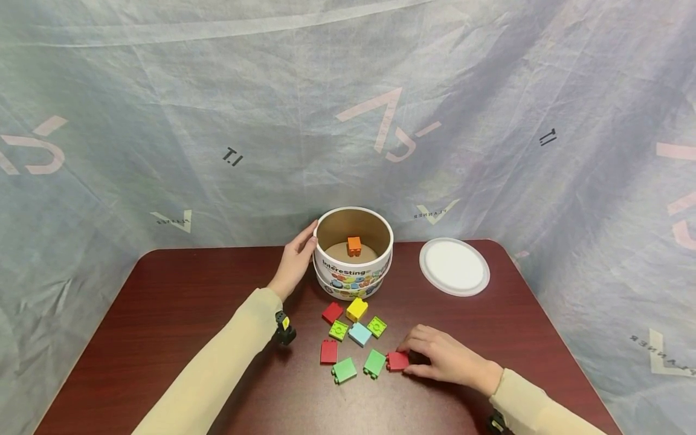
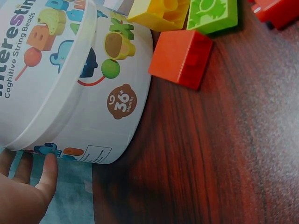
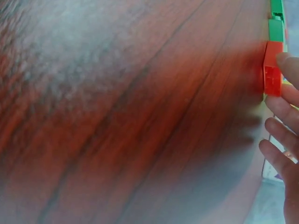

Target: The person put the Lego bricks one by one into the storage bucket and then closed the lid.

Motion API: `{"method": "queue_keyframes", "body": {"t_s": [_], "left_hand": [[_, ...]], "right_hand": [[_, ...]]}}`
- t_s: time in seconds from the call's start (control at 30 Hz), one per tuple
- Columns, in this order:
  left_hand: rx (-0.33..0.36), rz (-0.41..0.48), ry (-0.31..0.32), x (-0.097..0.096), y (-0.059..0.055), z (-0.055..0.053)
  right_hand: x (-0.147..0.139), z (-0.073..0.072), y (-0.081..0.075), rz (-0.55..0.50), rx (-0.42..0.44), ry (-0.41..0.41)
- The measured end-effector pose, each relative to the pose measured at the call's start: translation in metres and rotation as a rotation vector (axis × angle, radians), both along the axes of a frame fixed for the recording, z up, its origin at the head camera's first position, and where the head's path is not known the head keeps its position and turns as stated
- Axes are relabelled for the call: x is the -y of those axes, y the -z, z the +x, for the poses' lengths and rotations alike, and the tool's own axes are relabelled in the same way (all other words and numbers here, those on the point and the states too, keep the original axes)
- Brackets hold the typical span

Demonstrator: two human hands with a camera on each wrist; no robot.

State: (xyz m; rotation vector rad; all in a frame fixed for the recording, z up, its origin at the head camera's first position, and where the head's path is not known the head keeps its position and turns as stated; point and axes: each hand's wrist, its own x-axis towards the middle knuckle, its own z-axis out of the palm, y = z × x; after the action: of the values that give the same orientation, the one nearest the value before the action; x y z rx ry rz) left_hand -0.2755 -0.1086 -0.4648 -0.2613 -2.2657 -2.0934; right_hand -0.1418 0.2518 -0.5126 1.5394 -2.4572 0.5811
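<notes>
My left hand (image 1: 292,266) rests against the left side of a white printed bucket (image 1: 326,266), its fingers extended along the wall near the rim. Inside the bucket lies one orange toy brick (image 1: 354,246). At the lower right, my right hand (image 1: 448,357) pinches a red toy brick (image 1: 397,361) between thumb and fingers, low over the table. The right wrist view shows the thumb against this red brick (image 3: 272,70). Just left of it lies a green brick (image 1: 374,363). In front of the bucket are a yellow brick (image 1: 357,309) and another red brick (image 1: 332,312).
A light blue brick (image 1: 360,333), lime bricks (image 1: 377,327) and several others lie scattered on the dark red table (image 1: 206,284). The round white lid (image 1: 454,266) lies at the back right. A grey cloth (image 1: 304,121) hangs behind the table.
</notes>
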Motion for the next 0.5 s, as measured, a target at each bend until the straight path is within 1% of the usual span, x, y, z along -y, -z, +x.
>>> {"method": "queue_keyframes", "body": {"t_s": [0.3,0.5], "left_hand": [[0.008,-0.002,-0.003,0.0,0.0,0.001],[0.014,0.013,0.001,0.0,-0.002,0.0]], "right_hand": [[-0.004,-0.005,-0.009,0.0,-0.027,0.021],[-0.005,-0.012,-0.02,-0.025,-0.05,0.017]]}}
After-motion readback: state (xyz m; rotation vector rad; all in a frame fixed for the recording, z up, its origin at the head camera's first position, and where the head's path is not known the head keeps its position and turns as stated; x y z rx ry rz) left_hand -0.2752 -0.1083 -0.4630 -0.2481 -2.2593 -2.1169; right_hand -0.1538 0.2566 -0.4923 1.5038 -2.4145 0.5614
